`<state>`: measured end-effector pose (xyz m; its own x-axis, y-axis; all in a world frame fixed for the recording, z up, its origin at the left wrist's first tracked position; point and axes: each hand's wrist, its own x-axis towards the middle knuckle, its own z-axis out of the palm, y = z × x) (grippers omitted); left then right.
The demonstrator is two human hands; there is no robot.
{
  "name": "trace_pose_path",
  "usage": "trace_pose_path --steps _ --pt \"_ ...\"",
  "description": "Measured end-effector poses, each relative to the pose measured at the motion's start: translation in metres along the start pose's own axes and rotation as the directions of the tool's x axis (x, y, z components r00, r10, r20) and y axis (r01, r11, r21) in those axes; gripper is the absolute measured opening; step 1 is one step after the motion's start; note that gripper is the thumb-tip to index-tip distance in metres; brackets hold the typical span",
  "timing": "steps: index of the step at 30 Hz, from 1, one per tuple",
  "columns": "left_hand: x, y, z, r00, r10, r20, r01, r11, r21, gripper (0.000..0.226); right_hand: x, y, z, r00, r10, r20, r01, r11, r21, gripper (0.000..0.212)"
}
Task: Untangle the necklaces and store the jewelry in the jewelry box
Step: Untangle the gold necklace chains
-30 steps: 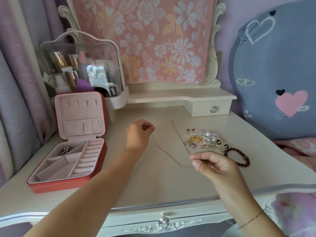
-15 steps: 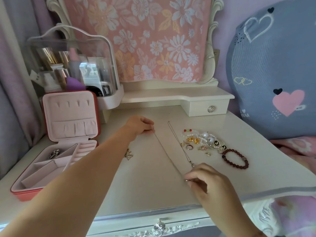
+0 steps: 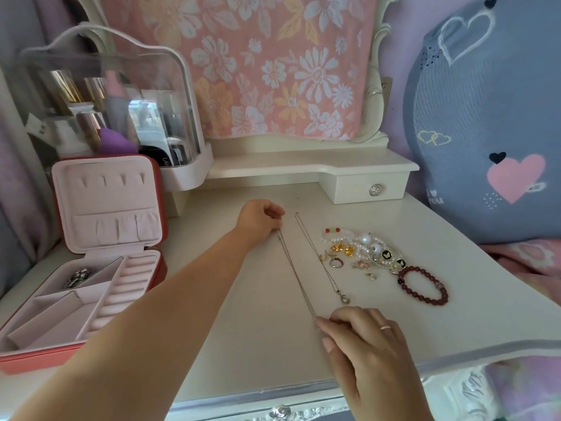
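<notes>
My left hand (image 3: pixel 261 218) at eleven o'clock and right hand (image 3: pixel 364 332) at five pinch the necklace (image 3: pixel 296 276) taut between their fingers (image 3: pixel 331 325).

Taut chain necklace (image 3: pixel 296 276) beside pendant necklace (image 3: pixel 321 262); jewelry pile (image 3: pixel 364 247) right, open jewelry box (image 3: pixel 106 202) left

Coral jewelry box (image 3: pixel 158 268) (pink-lined), floral cloth (image 3: pixel 258 65)

A thin silver chain necklace (image 3: pixel 296 276) lies stretched straight on the cream surface (image 3: pixel 258 344). The left hand (image 3: pixel 261 218) pinches its far end and the right hand (image 3: pixel 364 338) its near end. A second thin pendant chain (image 3: pixel 321 262) lies just beside it, and an open red, pink-lined jewelry box (image 3: pixel 36 360) sits to the left.
</notes>
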<state>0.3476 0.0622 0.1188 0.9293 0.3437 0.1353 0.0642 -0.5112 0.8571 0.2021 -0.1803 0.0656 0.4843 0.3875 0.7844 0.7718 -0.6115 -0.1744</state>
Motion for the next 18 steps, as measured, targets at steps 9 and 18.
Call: trace_pose_path --steps 9,18 --pt "0.018 -0.004 0.009 0.996 0.076 -0.035 -0.075 0.997 0.027 0.02 0.009 -0.002 0.009 0.998 0.068 -0.006 -0.069 0.991 -0.111 0.032" --pt "0.03 -0.011 0.009 0.996 0.088 -0.01 -0.089 0.991 -0.099 0.025 0.009 -0.003 0.013 0.994 0.103 -0.027 -0.106 0.984 -0.146 0.033"
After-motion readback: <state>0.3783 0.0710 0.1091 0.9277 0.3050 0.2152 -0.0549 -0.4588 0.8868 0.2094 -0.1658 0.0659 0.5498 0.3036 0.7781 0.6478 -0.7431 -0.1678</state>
